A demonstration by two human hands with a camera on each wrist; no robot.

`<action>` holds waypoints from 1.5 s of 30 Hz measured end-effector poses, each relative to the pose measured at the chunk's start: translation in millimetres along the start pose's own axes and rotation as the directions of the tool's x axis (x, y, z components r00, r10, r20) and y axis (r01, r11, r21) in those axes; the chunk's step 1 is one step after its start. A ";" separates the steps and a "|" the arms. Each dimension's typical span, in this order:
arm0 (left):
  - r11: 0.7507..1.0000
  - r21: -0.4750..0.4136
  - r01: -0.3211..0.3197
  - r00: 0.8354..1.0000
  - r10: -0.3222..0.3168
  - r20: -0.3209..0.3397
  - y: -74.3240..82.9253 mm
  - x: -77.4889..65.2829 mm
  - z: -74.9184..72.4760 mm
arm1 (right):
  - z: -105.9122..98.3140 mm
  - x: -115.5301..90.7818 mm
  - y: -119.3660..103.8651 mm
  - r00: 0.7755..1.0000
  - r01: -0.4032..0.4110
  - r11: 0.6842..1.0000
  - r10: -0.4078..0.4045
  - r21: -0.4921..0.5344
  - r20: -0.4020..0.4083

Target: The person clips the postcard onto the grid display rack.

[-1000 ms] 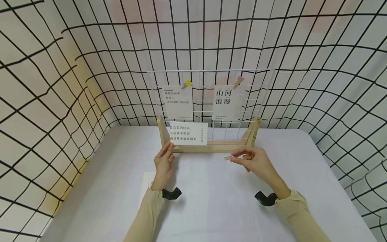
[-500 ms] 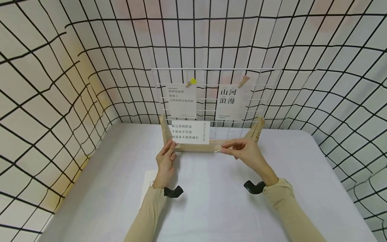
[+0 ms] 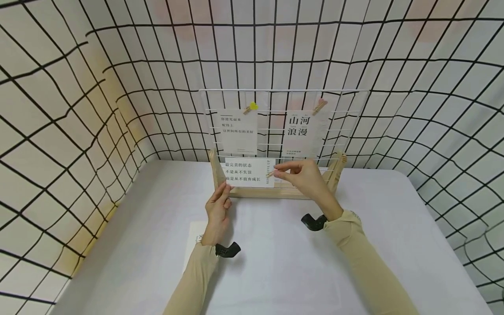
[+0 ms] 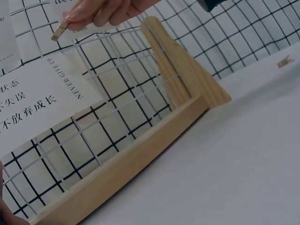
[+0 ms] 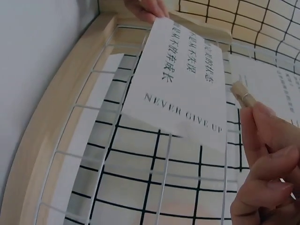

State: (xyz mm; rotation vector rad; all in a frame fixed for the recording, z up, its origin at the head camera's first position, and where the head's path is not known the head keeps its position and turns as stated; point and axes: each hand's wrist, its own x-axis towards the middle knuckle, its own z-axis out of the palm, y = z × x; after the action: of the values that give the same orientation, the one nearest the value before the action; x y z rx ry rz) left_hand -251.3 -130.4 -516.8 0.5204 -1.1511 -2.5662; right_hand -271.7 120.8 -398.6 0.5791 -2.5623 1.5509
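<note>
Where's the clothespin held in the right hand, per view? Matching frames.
Head: clothespin just right of and below centre, overlapping the right end of the NEVER GIVE UP card.
Left wrist: clothespin at upper left, above the card.
Right wrist: clothespin right of centre, slightly above mid-height.
Shared landmark: that card.

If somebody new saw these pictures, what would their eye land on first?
Probably the white NEVER GIVE UP card, held by the left grip low in front of the wire rack. Then the small wooden clip pinched in the right grip, near that card's right end. Above, the yellow-topped clip on the upper-left card is a bright spot.
</note>
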 end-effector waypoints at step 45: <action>0.999 -0.045 -0.020 0.997 0.017 -0.071 -6.8 8.7 12.3 | 55.0 49.3 -25.5 0.944 0.105 0.961 -0.178 -0.257 -0.279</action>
State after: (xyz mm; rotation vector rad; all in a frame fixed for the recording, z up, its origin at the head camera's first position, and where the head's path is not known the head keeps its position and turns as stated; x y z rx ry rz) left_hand -265.1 -121.3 -516.1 0.5820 -1.0668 -2.5307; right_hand -301.5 49.1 -390.5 0.4508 -2.3682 1.1595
